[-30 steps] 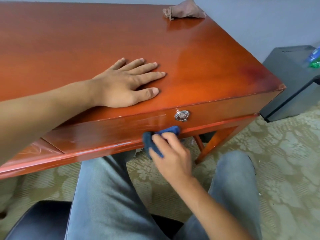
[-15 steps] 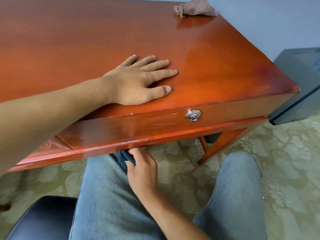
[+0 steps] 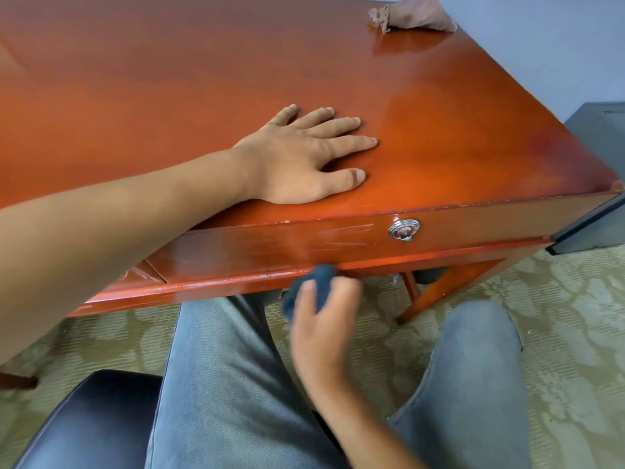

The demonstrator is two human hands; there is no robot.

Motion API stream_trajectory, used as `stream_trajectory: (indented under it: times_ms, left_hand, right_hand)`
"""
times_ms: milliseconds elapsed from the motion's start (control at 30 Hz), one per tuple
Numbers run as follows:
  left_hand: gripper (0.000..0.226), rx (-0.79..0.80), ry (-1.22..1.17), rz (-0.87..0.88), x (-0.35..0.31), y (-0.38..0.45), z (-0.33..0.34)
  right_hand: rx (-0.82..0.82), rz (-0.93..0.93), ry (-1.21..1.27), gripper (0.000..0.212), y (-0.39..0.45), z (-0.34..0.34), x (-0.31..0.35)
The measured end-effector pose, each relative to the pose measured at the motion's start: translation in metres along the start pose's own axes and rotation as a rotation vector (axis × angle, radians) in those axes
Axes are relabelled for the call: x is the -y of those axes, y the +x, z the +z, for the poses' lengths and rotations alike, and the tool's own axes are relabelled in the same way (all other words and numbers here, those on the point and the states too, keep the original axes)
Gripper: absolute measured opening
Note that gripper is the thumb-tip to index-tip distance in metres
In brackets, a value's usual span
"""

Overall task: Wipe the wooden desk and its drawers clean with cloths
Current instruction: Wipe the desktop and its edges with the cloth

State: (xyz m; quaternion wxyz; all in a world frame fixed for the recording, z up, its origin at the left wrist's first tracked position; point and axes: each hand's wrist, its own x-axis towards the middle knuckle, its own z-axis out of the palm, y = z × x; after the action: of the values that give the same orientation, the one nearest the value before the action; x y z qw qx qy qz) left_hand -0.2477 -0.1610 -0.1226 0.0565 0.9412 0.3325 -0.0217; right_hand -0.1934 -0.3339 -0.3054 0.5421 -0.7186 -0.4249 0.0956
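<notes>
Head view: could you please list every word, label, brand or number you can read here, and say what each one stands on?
None: no readable text appears anywhere in this view.
The desk, its drawer front and the metal knob carry no lettering.
The brown cloth, blue cloth and grey box show no label either.

Office or home room: wooden desk, patterned carpet, black chair.

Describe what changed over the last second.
The right hand, gripping the blue cloth, swept left under the desk's lower edge, then back right. The left hand stayed flat on top; the brown cloth stayed at the far corner.
</notes>
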Motion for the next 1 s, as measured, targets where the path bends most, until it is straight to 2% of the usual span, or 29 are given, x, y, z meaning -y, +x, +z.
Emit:
stream_trajectory:
  times_ms: [67, 167, 300, 400, 533, 633, 733, 833, 900, 933, 1000]
  left_hand:
    - [0.075, 0.0, -0.012, 0.004, 0.0, -0.002, 0.001]
    - [0.075, -0.006, -0.021, -0.002, 0.001, -0.003, 0.001]
    - [0.073, -0.003, -0.017, 0.001, 0.001, -0.002, -0.001]
    - [0.067, -0.009, -0.015, 0.009, 0.002, -0.001, -0.001]
    - [0.068, -0.007, -0.01, 0.013, 0.001, 0.0, 0.0]
    - [0.071, -0.014, -0.004, 0.02, 0.001, 0.002, -0.001]
    - [0.071, -0.02, -0.009, 0.025, 0.001, 0.003, -0.002]
    - [0.069, -0.025, -0.009, 0.017, 0.002, 0.003, 0.0]
    - [0.067, -0.027, -0.009, 0.011, 0.001, 0.002, 0.001]
    - [0.066, -0.028, -0.004, 0.009, 0.0, 0.002, 0.002]
    - [0.065, -0.032, 0.003, 0.01, -0.002, 0.002, 0.001]
  right_hand:
    - [0.156, -0.178, -0.043, 0.021, -0.028, 0.02, 0.017]
    - [0.163, -0.21, -0.054, 0.021, -0.021, 0.018, 0.009]
    - [-0.036, -0.066, -0.017, 0.018, 0.015, -0.025, -0.022]
    - [-0.157, 0.1, 0.014, 0.025, 0.035, -0.041, -0.035]
    - [-0.316, 0.266, 0.078, 0.037, 0.044, -0.04, -0.037]
    - [-0.406, 0.304, 0.106, 0.035, 0.031, -0.019, -0.015]
    - [-0.277, 0.182, 0.084, 0.036, -0.002, 0.011, 0.013]
    - [-0.089, -0.099, -0.038, 0.035, -0.016, 0.011, 0.003]
    - [-0.057, -0.248, -0.126, 0.032, -0.004, -0.004, -0.014]
    - [-0.102, -0.236, -0.145, 0.031, 0.005, -0.014, -0.021]
    - [-0.248, -0.06, -0.155, 0.032, 0.026, -0.033, -0.031]
